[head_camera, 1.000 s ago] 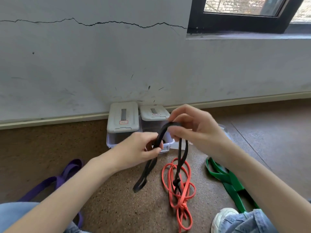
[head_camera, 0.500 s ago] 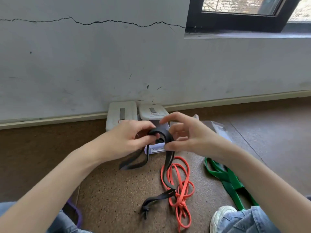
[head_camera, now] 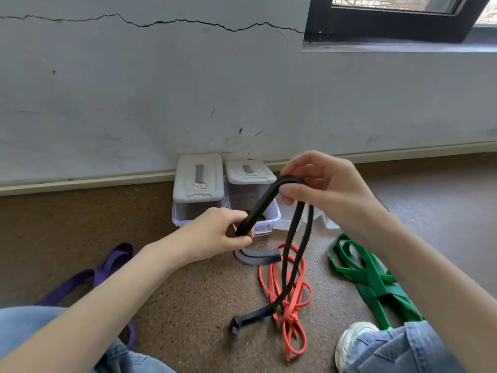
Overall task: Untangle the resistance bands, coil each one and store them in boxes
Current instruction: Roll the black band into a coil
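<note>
Raised black band [head_camera: 265, 204]; orange band [head_camera: 289, 316], green band [head_camera: 368, 278] beneath.

Single head-worn wide-angle view, facing forward and down, close over both forearms. The floor [head_camera: 188, 305] fills 6 o'clock; the wall [head_camera: 161, 90] and window frame [head_camera: 390, 25] occupy 12 to 2 o'clock.

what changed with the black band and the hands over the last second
Half a second ago both hands met at the top of the flat black rubber resistance band. Now the left hand has dropped down-left and the right hand has risen, stretching a span between them, neither grip released. The thin orange band, wide green band and lidded plastic boxes stayed put.
</note>
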